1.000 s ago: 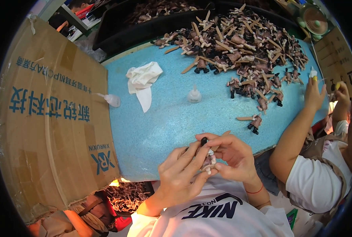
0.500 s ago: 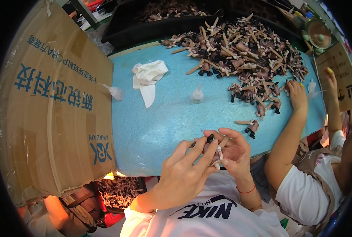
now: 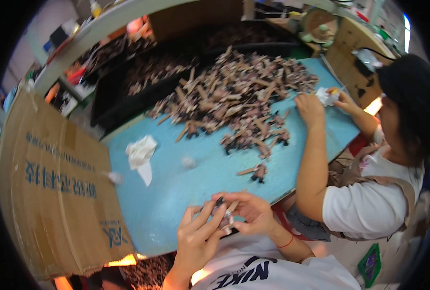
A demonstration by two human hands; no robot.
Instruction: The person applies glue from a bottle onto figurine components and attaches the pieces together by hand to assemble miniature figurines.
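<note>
Close to my chest, over the near edge of the blue work surface, I hold a small figurine with black feet and brownish-pink clothing. My left hand grips it from the left, fingers closed round it. My right hand pinches it from the other side, beside a flat tan strip that sticks up from it; my fingers hide part of the figurine. Beyond my right hand, a single similar figurine with a tan strip lies apart from a large pile of figurines.
A crumpled white cloth and two small translucent squeeze bottles, one mid-surface and one by the cardboard box, lie to the left. Black trays stand behind. At right, a co-worker's hand reaches toward white tissue.
My view has swung right and up, showing more of the co-worker and the back. Both my hands keep the figurine between them. The co-worker's hands now have white tissue by them.
</note>
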